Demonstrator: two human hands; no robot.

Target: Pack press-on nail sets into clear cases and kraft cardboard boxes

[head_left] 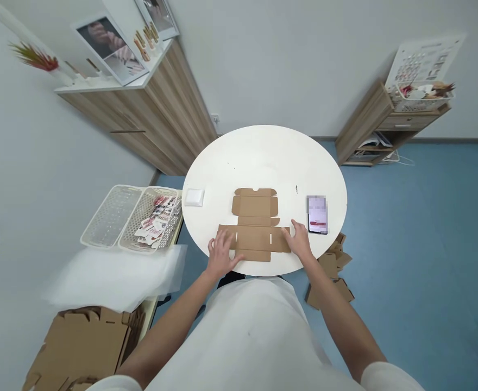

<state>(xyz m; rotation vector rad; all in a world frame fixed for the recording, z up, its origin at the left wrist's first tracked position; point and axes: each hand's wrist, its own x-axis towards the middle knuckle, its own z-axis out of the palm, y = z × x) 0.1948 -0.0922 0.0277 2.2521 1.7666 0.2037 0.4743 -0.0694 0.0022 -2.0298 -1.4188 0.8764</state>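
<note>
An unfolded cardboard box blank point(254, 237) lies flat near the front edge of the round white table point(263, 152). My left hand point(221, 253) rests on its left flap, fingers spread. At the opposite end, my right hand point(299, 240) touches the right flap with its fingers apart and the thumb over the cardboard. Neither hand grips it. To the right of my right hand lies a phone point(318, 215) with its screen lit. A small white packet point(194, 197) sits at the table's left edge.
Left of the table stands a white plastic basket point(149, 220) holding cards, with clear plastic sheeting point(120, 274) in front. Stacked cardboard blanks point(80, 347) are at lower left. More cardboard point(331, 279) lies low at the right. Wooden cabinets point(174, 103) stand behind.
</note>
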